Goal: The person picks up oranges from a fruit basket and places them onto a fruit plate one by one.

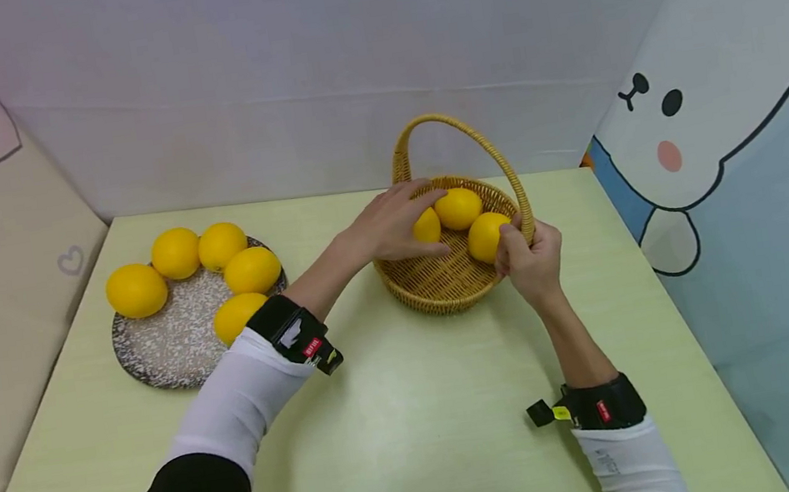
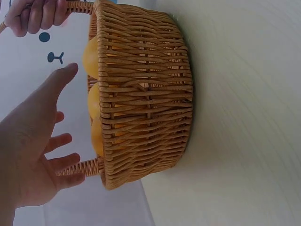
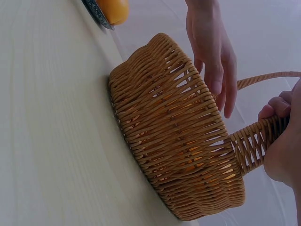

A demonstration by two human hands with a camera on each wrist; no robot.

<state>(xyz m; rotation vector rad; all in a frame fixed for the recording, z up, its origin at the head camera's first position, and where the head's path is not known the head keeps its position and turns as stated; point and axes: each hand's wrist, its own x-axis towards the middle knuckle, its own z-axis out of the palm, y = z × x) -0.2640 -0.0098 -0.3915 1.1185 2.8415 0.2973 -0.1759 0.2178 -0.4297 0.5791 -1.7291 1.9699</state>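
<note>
A woven wicker basket (image 1: 439, 294) with a tall arched handle (image 1: 478, 142) stands on the table. Three lemons show inside: one lemon (image 1: 459, 208) at the back, a second lemon (image 1: 488, 236) at the right and a third lemon (image 1: 426, 226) partly behind the left hand. My left hand (image 1: 392, 225) hovers over the basket's left side, thumb and fingers spread apart, nothing held. In the left wrist view that left hand (image 2: 35, 146) is beside the rim. My right hand (image 1: 535, 261) grips the handle's right lower end, also seen in the right wrist view as the right hand (image 3: 287, 141).
To the left lies a round speckled plate (image 1: 180, 335) with several lemons (image 1: 176, 253) around its far and right edges. My left forearm passes over the plate's right side. A white wall (image 1: 259, 147) rises behind the pale table (image 1: 404, 421), with printed side panels left and right.
</note>
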